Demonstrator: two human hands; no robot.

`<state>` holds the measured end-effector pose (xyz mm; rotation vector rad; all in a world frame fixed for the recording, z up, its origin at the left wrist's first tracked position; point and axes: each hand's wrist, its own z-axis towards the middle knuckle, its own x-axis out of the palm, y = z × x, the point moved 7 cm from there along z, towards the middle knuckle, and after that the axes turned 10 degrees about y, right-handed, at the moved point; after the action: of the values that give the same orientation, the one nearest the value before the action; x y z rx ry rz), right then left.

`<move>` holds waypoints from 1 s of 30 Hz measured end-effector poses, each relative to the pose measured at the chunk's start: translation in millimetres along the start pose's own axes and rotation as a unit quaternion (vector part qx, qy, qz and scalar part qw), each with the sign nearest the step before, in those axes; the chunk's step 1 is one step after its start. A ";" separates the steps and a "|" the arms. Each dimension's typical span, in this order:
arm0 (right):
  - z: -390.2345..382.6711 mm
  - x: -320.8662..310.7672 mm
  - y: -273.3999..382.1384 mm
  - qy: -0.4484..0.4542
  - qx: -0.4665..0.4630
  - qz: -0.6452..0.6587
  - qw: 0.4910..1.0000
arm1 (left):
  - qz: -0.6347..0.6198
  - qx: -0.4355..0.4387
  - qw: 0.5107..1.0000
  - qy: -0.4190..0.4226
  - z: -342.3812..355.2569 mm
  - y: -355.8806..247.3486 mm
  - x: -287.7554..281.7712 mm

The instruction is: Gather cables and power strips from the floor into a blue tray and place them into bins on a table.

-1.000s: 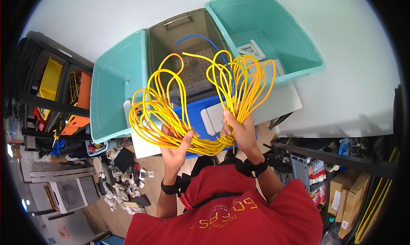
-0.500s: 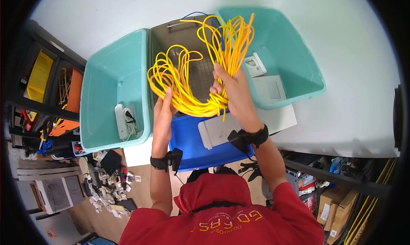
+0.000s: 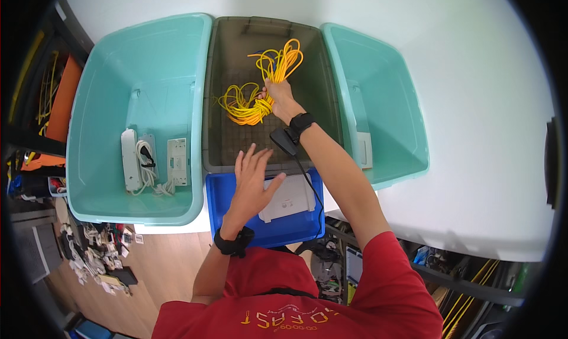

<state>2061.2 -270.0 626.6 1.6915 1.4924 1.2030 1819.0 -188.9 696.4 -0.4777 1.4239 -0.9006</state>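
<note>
My right hand [image 3: 278, 97] grips a bundle of yellow cable [image 3: 248, 109] round its middle, with loops fanning out on both sides. The bundle is inside the mouth of the dark grey bin [image 3: 216, 61]; whether it touches the bottom I cannot tell. A bit of blue shows among its loops. My left hand [image 3: 253, 185] is empty, its fingers spread, above the near rim of the grey bin and the blue tray [image 3: 266, 237]. In that tray lies a flat white device [image 3: 290, 198], partly covered by my left hand.
A teal bin [image 3: 136, 55] on the left holds a white power strip [image 3: 131, 160], a white cord and a white plastic housing [image 3: 177, 161]. Another teal bin [image 3: 402, 126] stands on the right, a white panel [image 3: 364, 150] inside. Shelving and scattered small items lie below the white table [image 3: 473, 161].
The yellow cable bundle has gone down from above the bins into the grey one, in my right hand. My left hand has let go of it and drawn back toward me.
</note>
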 end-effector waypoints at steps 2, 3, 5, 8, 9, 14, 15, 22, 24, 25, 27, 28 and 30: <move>14.8 -1.2 -25.4 0.009 0.035 0.010 0.999 | 0.018 -0.006 1.000 0.012 0.5 6.1 5.5; 18.2 -3.5 -41.1 0.029 0.072 0.008 0.997 | 0.003 -0.004 1.000 0.030 -1.8 4.3 6.5; 33.8 -25.3 -64.1 0.024 0.132 -0.009 0.991 | -0.020 0.013 0.999 0.046 0.4 0.7 7.6; 46.3 -49.9 -90.0 0.034 0.241 -0.067 0.968 | -0.068 0.016 0.995 0.067 1.5 0.0 5.9; 47.2 -55.7 -96.3 0.050 0.255 -0.092 0.961 | -0.069 0.011 0.995 0.070 1.5 1.4 5.3; 45.2 -67.5 -104.5 0.055 0.287 -0.289 0.912 | -0.082 -0.003 0.994 0.066 -0.2 7.8 2.7; 47.3 -81.7 -108.7 0.020 0.354 -0.341 0.871 | -0.089 0.002 0.994 0.070 0.9 5.6 3.9; 34.3 -89.2 -122.4 0.007 0.463 -0.350 0.814 | -0.093 0.012 0.994 0.057 -4.7 3.8 -2.0; 47.7 -90.8 -101.7 0.021 0.373 -0.418 0.828 | -0.079 0.022 0.995 0.053 -5.0 0.8 1.9; 59.9 -110.5 -95.1 0.013 0.337 -0.434 0.835 | -0.084 0.024 0.995 0.056 -0.1 -2.7 6.0; 79.9 -145.0 -74.7 0.108 0.183 -0.432 0.876 | -0.087 0.026 0.994 0.054 9.3 -11.5 16.0; 52.1 -93.1 -66.9 0.143 0.184 -0.343 0.910 | -0.071 0.002 0.996 0.047 -2.1 0.2 10.3; -28.9 -35.3 -15.7 0.162 0.182 -0.184 0.952 | -0.107 -0.021 0.994 -0.022 -17.6 3.8 -6.5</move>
<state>2029.5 -304.9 616.5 1.3785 2.2320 1.0820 1803.6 -177.7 695.3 -0.6873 1.3715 -1.0266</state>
